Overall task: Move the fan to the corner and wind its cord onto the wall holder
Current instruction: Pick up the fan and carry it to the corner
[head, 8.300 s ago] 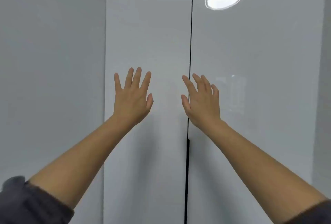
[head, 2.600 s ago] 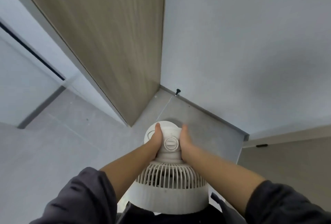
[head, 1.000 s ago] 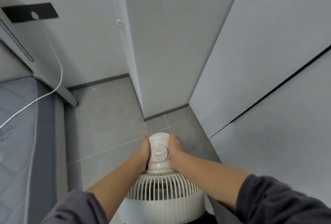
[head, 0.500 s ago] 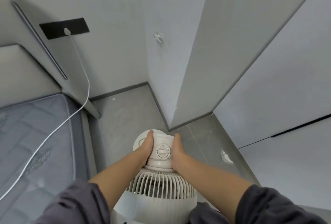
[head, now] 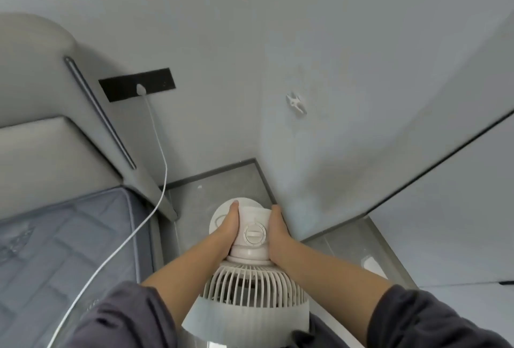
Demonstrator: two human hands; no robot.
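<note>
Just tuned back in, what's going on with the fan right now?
A person grips the white fan by its rear housing, left hand and right hand on either side, over the floor in the corner beside the mattress. The wall holder above has nothing wound on it. A white cable runs from a black wall panel across the mattress; whether it belongs to the fan cannot be told.
</note>
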